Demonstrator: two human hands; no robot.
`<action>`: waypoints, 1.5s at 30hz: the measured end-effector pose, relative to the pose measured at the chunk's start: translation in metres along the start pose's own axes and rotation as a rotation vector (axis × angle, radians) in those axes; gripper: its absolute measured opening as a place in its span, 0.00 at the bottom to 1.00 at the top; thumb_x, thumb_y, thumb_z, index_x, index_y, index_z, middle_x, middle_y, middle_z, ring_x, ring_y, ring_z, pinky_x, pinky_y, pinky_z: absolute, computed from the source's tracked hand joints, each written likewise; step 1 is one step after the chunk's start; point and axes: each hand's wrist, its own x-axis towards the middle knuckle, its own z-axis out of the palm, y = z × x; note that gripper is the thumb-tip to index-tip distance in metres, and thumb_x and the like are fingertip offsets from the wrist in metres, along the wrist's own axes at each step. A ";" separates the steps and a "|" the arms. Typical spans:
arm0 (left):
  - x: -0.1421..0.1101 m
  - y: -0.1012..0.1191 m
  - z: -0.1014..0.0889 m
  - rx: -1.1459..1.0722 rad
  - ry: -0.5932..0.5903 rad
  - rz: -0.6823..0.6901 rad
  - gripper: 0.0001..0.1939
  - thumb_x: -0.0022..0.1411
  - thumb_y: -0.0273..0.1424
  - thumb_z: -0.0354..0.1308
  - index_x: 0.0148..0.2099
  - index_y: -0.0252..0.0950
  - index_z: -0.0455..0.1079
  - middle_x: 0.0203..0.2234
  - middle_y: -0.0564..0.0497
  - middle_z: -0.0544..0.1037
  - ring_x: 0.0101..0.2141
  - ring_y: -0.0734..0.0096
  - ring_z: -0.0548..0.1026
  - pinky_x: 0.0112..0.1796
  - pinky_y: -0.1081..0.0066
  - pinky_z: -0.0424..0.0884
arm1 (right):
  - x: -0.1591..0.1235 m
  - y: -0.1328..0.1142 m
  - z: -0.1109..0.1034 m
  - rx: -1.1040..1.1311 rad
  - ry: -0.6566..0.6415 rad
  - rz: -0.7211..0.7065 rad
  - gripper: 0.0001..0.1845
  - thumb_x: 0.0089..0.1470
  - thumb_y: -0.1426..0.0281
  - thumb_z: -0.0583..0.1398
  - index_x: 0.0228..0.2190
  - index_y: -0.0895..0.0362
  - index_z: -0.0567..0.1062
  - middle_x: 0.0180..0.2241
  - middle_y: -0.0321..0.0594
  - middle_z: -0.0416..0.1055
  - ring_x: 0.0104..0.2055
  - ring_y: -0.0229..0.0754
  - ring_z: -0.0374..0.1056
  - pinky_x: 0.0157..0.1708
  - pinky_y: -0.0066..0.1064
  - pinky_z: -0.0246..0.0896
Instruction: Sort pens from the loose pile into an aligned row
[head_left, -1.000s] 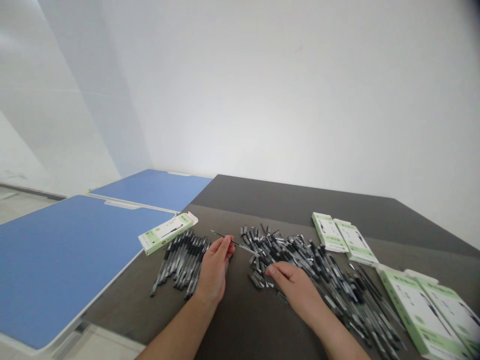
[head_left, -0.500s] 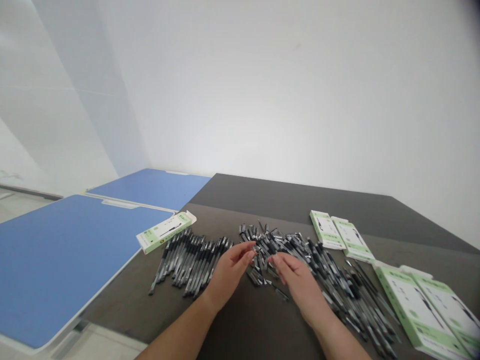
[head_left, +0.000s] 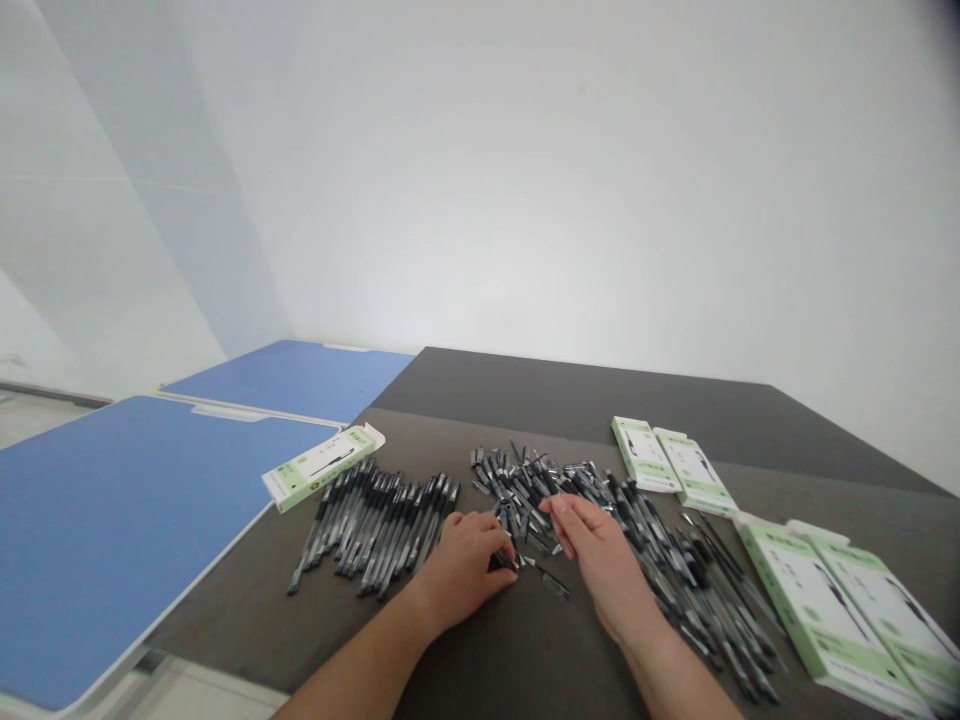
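My left hand [head_left: 466, 558] is low over the table, at the near left edge of a loose heap of short pen parts [head_left: 517, 490]. Its thumb and fingers close around a small black pen part [head_left: 507, 563], mostly hidden by the fingers. To the right, my right hand [head_left: 589, 535] is raised over the near side of the heap, thumb and forefinger pressed together. Whatever sits in that pinch is too small to make out. Left of my left hand lies a row of black-gripped clear pens [head_left: 382, 525]. One short part [head_left: 551, 580] lies apart between my hands.
Longer clear pen barrels [head_left: 690, 580] and thin dark refills [head_left: 731, 560] spread at right. Green and white pen boxes [head_left: 832, 610] lie at the right, with another pair [head_left: 671, 465] farther back. One box [head_left: 322, 465] rests at left beside blue tabletops [head_left: 150, 520].
My left hand has moved down and closed on a part at the heap's near edge. My right hand stays pinched, slightly higher, and the two hands are farther apart. The view has shifted slightly.
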 end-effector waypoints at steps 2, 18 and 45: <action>0.000 -0.002 0.001 0.028 0.019 -0.019 0.06 0.51 0.30 0.61 0.35 0.41 0.70 0.35 0.54 0.72 0.42 0.65 0.67 0.43 0.64 0.54 | 0.000 -0.001 0.000 0.002 -0.005 -0.004 0.19 0.55 0.55 0.53 0.30 0.58 0.74 0.19 0.30 0.55 0.21 0.33 0.50 0.22 0.26 0.44; 0.001 0.007 -0.001 0.033 -0.013 0.111 0.03 0.55 0.30 0.59 0.34 0.42 0.72 0.34 0.53 0.73 0.40 0.66 0.68 0.45 0.63 0.52 | -0.001 -0.003 0.000 -0.005 -0.008 -0.021 0.22 0.54 0.52 0.53 0.30 0.58 0.74 0.18 0.30 0.54 0.21 0.35 0.50 0.22 0.27 0.45; 0.005 0.001 -0.020 -1.388 0.401 -0.324 0.11 0.48 0.33 0.65 0.35 0.35 0.71 0.28 0.53 0.73 0.32 0.74 0.69 0.38 0.73 0.64 | -0.002 -0.005 0.006 -0.550 -0.203 -0.307 0.12 0.55 0.66 0.54 0.23 0.55 0.73 0.23 0.35 0.65 0.28 0.39 0.63 0.29 0.29 0.55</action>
